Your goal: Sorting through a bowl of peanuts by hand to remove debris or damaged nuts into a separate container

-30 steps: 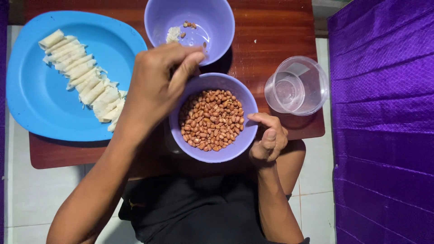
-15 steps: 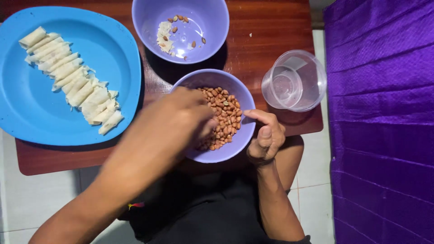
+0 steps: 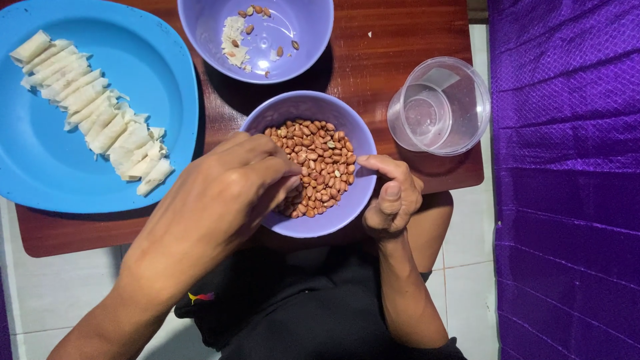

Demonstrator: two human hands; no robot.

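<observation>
wooden table (image 3: 413, 27), left hand (image 3: 220, 200) hiding peanuts (image 3: 320, 163), grip unclear, right hand (image 3: 393, 197) pinching bowl rim (image 3: 363, 175)

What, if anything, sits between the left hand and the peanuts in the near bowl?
Nothing visible. The left hand reaches over the rim of the near bowl, fingertips already down among the peanuts. The right hand steadies the opposite rim.
</observation>
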